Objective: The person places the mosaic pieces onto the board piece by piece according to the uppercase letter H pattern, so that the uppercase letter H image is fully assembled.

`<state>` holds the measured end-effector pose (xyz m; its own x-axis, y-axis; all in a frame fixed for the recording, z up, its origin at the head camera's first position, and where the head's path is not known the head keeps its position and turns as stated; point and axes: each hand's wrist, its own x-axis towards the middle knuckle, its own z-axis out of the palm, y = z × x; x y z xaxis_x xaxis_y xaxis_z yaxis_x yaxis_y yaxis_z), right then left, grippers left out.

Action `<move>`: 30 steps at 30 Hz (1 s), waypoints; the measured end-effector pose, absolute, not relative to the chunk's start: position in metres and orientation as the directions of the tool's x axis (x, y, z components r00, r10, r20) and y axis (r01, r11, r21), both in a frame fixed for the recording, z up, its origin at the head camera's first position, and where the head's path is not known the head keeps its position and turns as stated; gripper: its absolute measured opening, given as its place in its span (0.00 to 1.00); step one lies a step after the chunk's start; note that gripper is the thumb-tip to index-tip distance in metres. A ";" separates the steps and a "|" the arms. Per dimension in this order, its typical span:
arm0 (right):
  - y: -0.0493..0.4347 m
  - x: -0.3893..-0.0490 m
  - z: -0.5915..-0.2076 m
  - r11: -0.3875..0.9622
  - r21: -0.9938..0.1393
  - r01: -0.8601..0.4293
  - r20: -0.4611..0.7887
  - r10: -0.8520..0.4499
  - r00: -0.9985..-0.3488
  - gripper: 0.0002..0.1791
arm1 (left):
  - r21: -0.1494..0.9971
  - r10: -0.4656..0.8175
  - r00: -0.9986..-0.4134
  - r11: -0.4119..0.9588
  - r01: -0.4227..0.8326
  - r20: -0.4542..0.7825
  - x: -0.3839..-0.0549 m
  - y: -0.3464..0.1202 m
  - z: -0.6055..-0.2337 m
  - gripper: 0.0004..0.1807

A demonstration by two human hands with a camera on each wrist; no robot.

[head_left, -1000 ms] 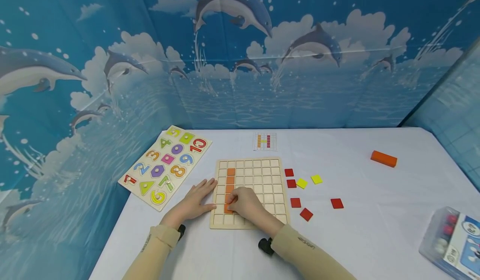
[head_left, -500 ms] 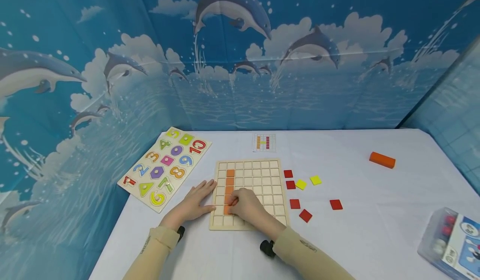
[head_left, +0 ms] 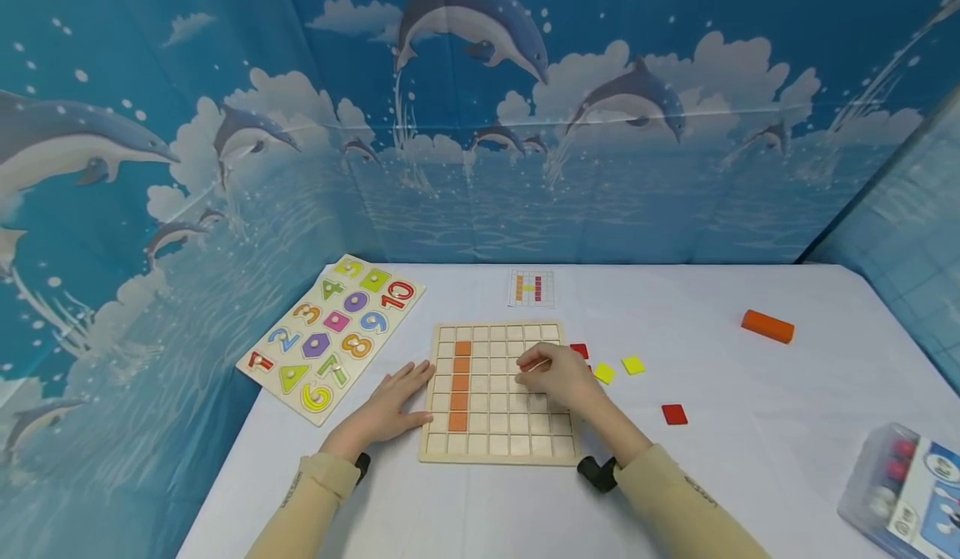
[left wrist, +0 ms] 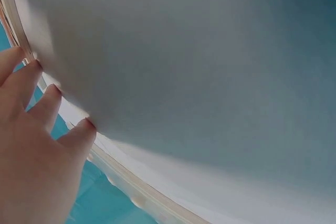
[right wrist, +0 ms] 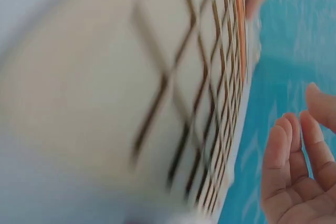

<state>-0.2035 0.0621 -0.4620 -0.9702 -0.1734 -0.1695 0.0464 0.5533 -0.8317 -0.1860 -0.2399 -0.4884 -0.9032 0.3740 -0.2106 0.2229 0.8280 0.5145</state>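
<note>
A wooden grid board (head_left: 498, 451) lies on the white table with a column of several orange square tiles (head_left: 459, 381) in its left part. My left hand (head_left: 386, 405) lies flat at the board's left edge, fingers spread. In the left wrist view its fingertips (left wrist: 52, 92) touch the rim. Over the right half of the board, my right hand (head_left: 558, 377) is in the air with fingers bent and thumb apart. The right wrist view shows nothing between the fingers (right wrist: 275, 150). Red tiles (head_left: 674, 414) and yellow tiles (head_left: 633, 365) lie right of the board, some hidden by the hand and forearm.
A small pattern card (head_left: 531, 289) lies behind the board. At left is a number puzzle board (head_left: 330, 334). An orange block (head_left: 768, 326) sits at the back right, and a clear plastic box (head_left: 870, 484) with a printed label stands at the right edge.
My right hand has left the lowest orange tile and moved right across the board, uncovering the orange column. The left hand has stayed in place.
</note>
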 end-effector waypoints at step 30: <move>0.220 -0.224 -0.472 0.637 -0.761 0.126 -0.245 -0.102 -0.964 0.27 | 0.514 0.356 -0.907 0.834 0.199 -0.226 -0.186 -0.239 -0.488 0.41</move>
<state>-0.2240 0.2199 -0.4720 -0.9642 -0.1015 -0.2448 0.1261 0.6369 -0.7606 -0.1862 -0.2392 -0.4877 -0.9068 0.3557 -0.2263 0.1991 0.8344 0.5140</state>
